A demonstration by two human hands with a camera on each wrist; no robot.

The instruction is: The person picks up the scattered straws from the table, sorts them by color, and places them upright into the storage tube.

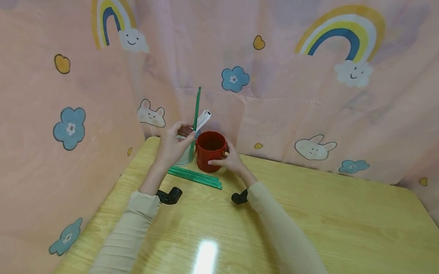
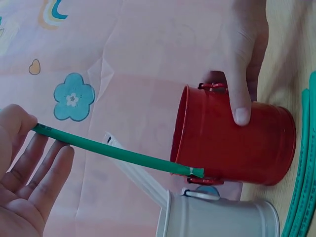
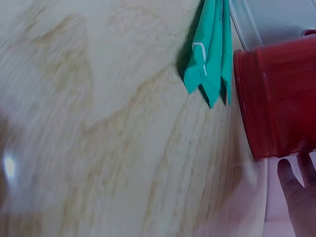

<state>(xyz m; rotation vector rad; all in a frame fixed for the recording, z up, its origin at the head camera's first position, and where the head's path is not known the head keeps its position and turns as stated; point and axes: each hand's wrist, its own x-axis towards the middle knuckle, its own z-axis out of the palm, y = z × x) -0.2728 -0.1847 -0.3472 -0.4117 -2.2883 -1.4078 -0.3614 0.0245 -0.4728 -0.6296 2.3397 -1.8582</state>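
Nearest, two pale sleeves reach over the wooden table, with a black device at the left wrist and another at the right. Beyond them, several flat green packets lie together, near the table's far left corner. Just past these a red bucket stands upright close to the far edge; the right hand grasps it, thumb on the near wall, fingers round its right side. The left hand pinches a single green packet between thumb and fingertips, its lower end beside the red bucket; whether they touch, I cannot tell. Nearer the corner, a pale metal bucket holds a leaning white packet. A pink patterned cloth hangs behind the far edge.
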